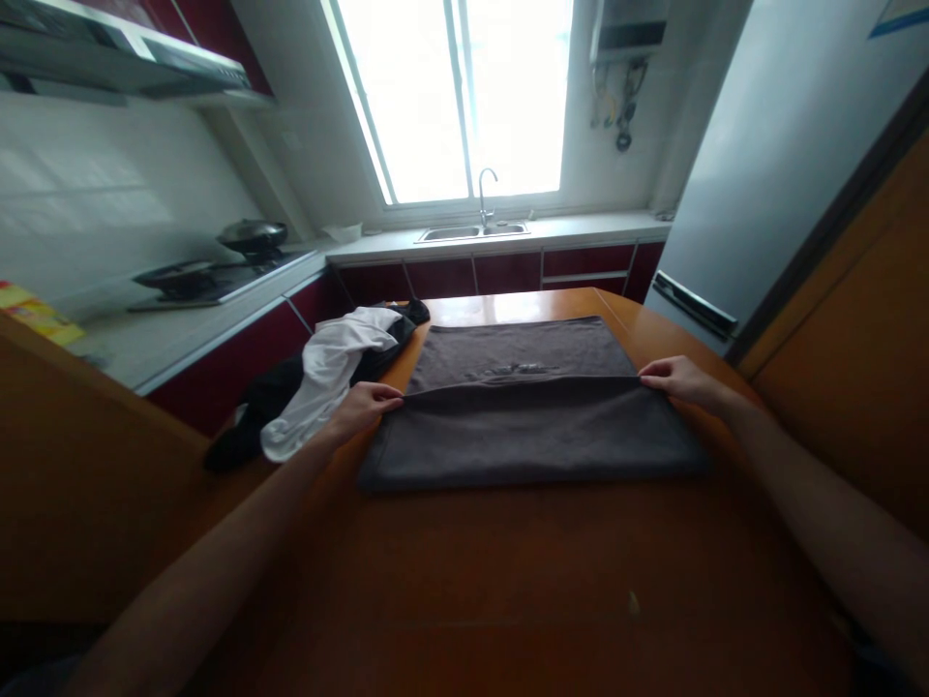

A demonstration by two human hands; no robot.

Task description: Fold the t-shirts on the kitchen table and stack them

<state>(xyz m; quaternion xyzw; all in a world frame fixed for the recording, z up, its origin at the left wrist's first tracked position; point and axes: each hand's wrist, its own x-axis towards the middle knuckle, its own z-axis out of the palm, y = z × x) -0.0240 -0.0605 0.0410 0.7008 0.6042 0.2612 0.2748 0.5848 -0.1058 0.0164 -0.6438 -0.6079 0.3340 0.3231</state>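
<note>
A dark grey cloth lies on the wooden table, its near part folded over toward the far side. My left hand pinches the left end of the folded edge, and my right hand pinches the right end. Between the hands the edge runs nearly straight, slightly raised. Beyond it the far part of the cloth lies flat, with a small patch of lettering or print too blurred to read.
White and black garments lie heaped at the table's left edge. The orange-brown table extends toward me. Beyond are a sink, a stove with pans at left and a fridge at right.
</note>
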